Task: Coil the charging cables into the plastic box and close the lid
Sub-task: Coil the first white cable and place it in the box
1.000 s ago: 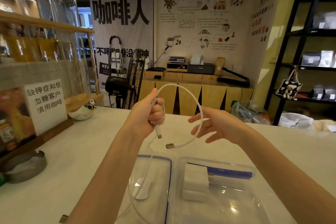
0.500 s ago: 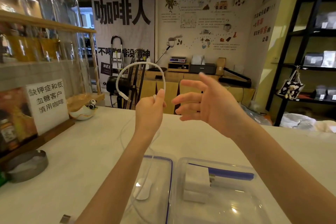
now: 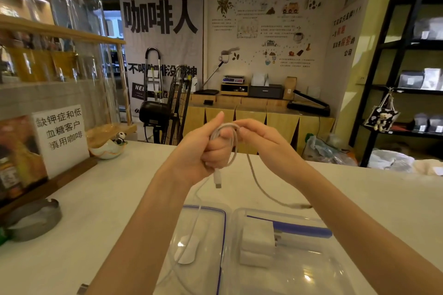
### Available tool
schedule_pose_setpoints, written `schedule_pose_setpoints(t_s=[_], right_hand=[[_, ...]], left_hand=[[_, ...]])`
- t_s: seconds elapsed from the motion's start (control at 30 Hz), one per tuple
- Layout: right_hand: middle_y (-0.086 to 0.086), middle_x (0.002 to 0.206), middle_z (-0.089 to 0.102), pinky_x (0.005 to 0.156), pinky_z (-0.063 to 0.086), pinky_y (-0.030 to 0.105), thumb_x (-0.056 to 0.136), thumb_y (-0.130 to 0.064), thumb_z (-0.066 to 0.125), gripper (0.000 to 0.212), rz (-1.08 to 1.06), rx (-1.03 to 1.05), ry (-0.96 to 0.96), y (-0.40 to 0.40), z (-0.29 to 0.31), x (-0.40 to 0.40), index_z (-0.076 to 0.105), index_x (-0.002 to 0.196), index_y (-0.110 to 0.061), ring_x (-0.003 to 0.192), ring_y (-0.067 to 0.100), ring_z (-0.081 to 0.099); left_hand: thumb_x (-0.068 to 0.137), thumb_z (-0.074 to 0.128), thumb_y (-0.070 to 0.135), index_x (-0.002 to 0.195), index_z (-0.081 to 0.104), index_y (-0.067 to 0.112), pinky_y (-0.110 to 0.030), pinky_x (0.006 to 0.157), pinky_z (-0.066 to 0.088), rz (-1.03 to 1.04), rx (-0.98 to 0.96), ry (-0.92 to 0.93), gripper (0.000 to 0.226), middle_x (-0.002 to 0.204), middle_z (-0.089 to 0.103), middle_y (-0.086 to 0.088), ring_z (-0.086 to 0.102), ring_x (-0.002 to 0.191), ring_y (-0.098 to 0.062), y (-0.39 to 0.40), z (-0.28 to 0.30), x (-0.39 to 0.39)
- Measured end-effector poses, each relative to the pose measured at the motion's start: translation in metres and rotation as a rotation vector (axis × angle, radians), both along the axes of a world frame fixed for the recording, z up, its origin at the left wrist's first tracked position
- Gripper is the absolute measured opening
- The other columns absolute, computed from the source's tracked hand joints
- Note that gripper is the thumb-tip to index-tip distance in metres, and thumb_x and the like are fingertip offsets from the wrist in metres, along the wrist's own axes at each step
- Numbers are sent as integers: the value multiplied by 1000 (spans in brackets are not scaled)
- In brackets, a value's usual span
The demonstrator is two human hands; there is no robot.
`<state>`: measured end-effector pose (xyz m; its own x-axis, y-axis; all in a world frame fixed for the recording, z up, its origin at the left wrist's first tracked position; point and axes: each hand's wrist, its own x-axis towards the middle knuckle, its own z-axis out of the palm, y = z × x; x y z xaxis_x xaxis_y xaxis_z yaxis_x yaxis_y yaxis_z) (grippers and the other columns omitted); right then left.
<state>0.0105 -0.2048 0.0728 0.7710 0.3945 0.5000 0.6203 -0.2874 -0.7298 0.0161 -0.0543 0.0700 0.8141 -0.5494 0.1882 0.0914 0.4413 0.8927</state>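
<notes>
My left hand (image 3: 206, 148) is fisted around loops of a white charging cable (image 3: 233, 143), held up above the counter. A plug end (image 3: 217, 178) dangles below the fist. My right hand (image 3: 261, 137) pinches the same cable at the top of the loop, and a loose tail (image 3: 266, 189) swings down to the right toward the counter. Below, the clear plastic box (image 3: 318, 223) holds white charger blocks (image 3: 257, 237) and a blue strip. Its clear lid (image 3: 224, 223) with blue trim lies to the left, with a white puck-shaped charger (image 3: 187, 249) and thin cable on it.
A white counter (image 3: 96, 211) carries a metal ashtray (image 3: 33, 220) at the left, a sign card (image 3: 61, 136) on a wooden stand and a small white bowl (image 3: 106, 148). A black shelf unit (image 3: 395, 67) stands at the right, a fan behind the counter.
My right hand moved from open and apart to pinching the cable at my left fist. The big loop held high shrank into a tighter coil around my left hand.
</notes>
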Motion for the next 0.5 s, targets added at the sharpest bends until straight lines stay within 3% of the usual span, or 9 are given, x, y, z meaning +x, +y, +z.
schedule_pose_setpoints(t_s=[0.07,0.13,0.23,0.37,0.5], right_hand=[[0,79,61,71,51,19,95,-16,36,23,8,31,67,3,-8,0,59,99,-12,69,7,61],[1,63,55,57,55,29,96,-18,37,21,43,53,183,7,-15,-4,57,93,-14,51,12,55],[-1,55,46,37,47,25,96,-21,35,19,122,32,328,16,-19,-13,53,91,-16,38,10,41],[-1,56,44,35,41,20,96,-21,35,16,189,-73,478,18,-15,-23,51,96,-21,37,7,37],[-1,59,42,38,38,18,95,-21,38,23,187,-254,524,13,-15,-34,48,116,-19,39,6,35]], left_hand=[[92,29,37,57,54,12,-15,32,21,-150,-217,64,49,31,28,6,17,31,-5,2,3,0],[92,34,29,70,55,4,-19,38,27,-361,-442,120,40,42,28,3,24,37,-8,5,4,1],[92,35,24,81,54,0,-20,45,30,-341,-596,155,33,45,39,-2,37,38,-14,7,3,2],[94,30,29,90,56,5,-16,43,36,-31,-542,66,36,47,41,5,40,40,-7,4,2,2],[97,24,30,100,54,4,-17,45,38,269,-232,-84,40,48,40,6,39,43,-6,1,1,4]])
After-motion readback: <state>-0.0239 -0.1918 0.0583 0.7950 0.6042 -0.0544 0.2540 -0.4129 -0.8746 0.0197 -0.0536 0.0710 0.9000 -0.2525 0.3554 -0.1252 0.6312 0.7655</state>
